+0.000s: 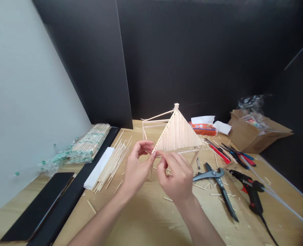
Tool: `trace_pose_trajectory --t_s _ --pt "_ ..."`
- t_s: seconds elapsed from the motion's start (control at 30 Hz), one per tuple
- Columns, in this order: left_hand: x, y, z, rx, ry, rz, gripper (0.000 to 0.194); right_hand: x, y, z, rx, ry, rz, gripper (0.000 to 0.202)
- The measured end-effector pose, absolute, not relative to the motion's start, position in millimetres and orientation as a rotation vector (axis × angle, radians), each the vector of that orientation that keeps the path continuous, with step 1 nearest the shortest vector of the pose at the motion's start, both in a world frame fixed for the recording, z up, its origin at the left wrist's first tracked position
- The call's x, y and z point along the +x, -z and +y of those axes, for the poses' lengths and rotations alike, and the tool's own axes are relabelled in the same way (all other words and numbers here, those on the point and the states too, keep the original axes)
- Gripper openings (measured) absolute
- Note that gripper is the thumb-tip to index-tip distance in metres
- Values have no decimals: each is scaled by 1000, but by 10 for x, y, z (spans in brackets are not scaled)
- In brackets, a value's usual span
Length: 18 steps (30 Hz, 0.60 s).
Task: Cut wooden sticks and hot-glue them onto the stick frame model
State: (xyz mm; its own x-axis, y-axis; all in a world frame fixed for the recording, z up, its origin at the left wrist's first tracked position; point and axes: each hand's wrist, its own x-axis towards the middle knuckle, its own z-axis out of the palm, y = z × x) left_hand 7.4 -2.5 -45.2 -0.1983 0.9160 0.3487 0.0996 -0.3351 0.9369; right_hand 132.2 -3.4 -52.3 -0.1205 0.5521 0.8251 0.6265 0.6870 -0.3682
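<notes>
A small model house frame made of thin wooden sticks (pixel 177 133) stands upright at the centre, one triangular roof face covered with sticks laid side by side. At its near lower-left corner, my left hand (pixel 139 164) pinches the frame between thumb and fingers. Close beside it, my right hand (pixel 175 172) has thumb and index finger pressed together at the same corner; whatever it may hold there is too small to make out. The roof's left side shows only bare edge sticks.
Loose sticks (pixel 115 162) and a white paper strip (pixel 98 169) lie left, near bagged sticks (pixel 91 143) and a black phone (pixel 38 205). Rightward are pliers (pixel 221 184), a glue gun (pixel 251 191), cutters (pixel 239 157), an orange tissue pack (pixel 204 128) and a cardboard box (pixel 256 133).
</notes>
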Motion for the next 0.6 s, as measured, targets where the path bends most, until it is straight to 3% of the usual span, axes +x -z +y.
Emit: trace_pose_trajectory --t_s 0.6 --pt "10 423 -30 1481 -1458 1130 34 1413 500 -17 -978 -53 -1739 22"
